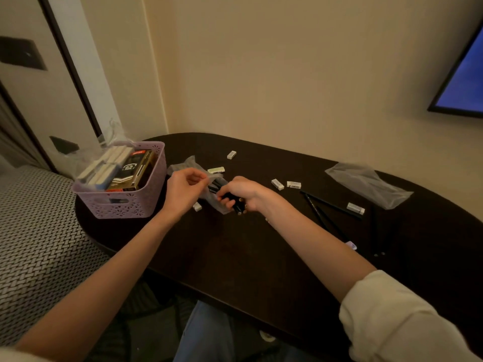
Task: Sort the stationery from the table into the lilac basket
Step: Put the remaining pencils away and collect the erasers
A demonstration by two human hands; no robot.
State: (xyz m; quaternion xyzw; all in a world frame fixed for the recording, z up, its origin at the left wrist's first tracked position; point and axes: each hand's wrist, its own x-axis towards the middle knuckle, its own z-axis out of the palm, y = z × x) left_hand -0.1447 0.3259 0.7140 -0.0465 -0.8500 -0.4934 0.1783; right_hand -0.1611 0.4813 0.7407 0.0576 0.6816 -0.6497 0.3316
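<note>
Both our hands work at the centre of the frame: our right hand grips a bundle of dark pencils, and our left hand pinches the clear plastic sleeve around them. We judge the bundle goes next into the lilac basket at left, while several erasers wait on the table.

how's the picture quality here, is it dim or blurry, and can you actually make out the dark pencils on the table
Head view: dim, warm light; wide-angle bending at the edges; slightly soft throughout. The loose pencils nearly vanish against the dark table, the white erasers stand out, and the screen glows blue.
</note>
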